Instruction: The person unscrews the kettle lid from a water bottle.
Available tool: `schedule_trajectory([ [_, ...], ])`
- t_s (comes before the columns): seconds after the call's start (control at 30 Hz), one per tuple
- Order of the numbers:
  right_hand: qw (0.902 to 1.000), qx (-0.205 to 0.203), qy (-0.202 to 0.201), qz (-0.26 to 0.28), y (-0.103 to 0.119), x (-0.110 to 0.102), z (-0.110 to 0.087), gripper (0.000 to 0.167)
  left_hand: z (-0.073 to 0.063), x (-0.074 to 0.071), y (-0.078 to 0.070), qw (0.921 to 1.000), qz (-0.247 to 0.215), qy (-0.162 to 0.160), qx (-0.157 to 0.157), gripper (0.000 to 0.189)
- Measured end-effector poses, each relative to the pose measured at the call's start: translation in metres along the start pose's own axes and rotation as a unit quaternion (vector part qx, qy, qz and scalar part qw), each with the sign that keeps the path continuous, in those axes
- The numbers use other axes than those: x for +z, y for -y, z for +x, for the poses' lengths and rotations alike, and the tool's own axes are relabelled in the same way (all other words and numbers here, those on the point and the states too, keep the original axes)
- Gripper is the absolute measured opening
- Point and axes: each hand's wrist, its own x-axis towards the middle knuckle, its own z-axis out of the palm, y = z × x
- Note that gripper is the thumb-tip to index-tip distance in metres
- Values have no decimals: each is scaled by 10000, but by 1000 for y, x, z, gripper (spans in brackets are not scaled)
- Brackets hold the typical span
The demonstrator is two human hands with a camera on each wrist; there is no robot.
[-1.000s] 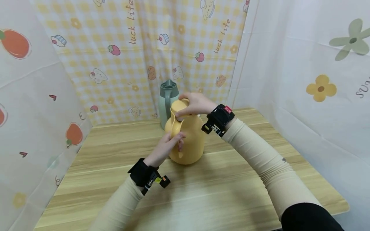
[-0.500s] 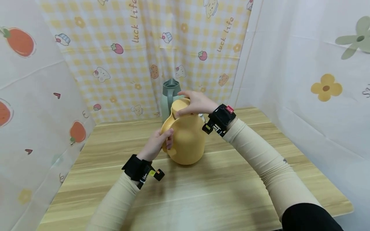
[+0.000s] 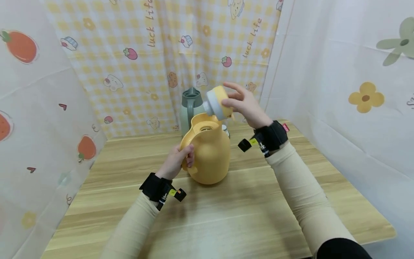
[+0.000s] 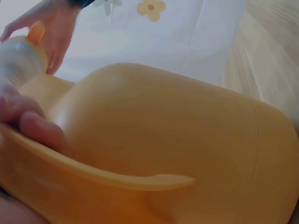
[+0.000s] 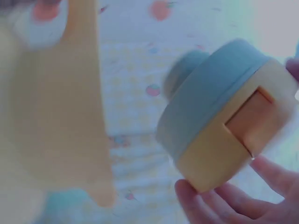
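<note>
A yellow thermos jug [image 3: 210, 158] stands on the wooden table, its round mouth uncovered at the top. My left hand [image 3: 174, 160] grips its handle, thumb laid along the near side; in the left wrist view the curled fingers [image 4: 39, 126] show behind the handle [image 4: 103, 179]. Above and right of the mouth, my right hand [image 3: 247, 104] holds the jug's lid [image 3: 220, 102], tilted on its side, with a white stopper part facing left. The right wrist view shows the lid [image 5: 219, 116] apart from the jug [image 5: 60, 121], fingertips around its yellow end.
Close behind the yellow jug stands a green thermos jug [image 3: 191, 108], partly hidden by it. A small white-topped item [image 3: 225, 129] shows behind its right side. Patterned curtains [image 3: 136, 79] hang along the back and both sides of the table [image 3: 258, 208].
The lid has come off the yellow jug, lifted up and right by my right hand and tipped sideways. Earlier, my left hand swung the handle to the left.
</note>
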Motion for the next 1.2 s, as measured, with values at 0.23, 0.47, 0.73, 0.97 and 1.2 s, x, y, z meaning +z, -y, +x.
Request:
schedule_trajectory([
  [0.23, 9244, -173, 221, 3803, -70, -18, -40, 50, 2, -7, 4, 9991, -264, 342, 19, 39],
  [0.47, 8633, 1334, -441, 4847, -147, -18, -79, 41, 4, -8, 6, 9979, -562, 321, 63, 39],
  [0.73, 8560, 2074, -1380, 4529, -209, -5, -98, 27, 6, -5, 8, 9976, -635, 234, 128, 38],
  [0.97, 9239, 1423, -2369, 2646, -232, 7, -102, 31, 5, 1, 9, 9987, -482, 112, 140, 39],
  [1.2, 9451, 1460, -2643, 1253, -236, 7, -107, 48, 0, 13, 10, 9989, -203, -338, 244, 42],
])
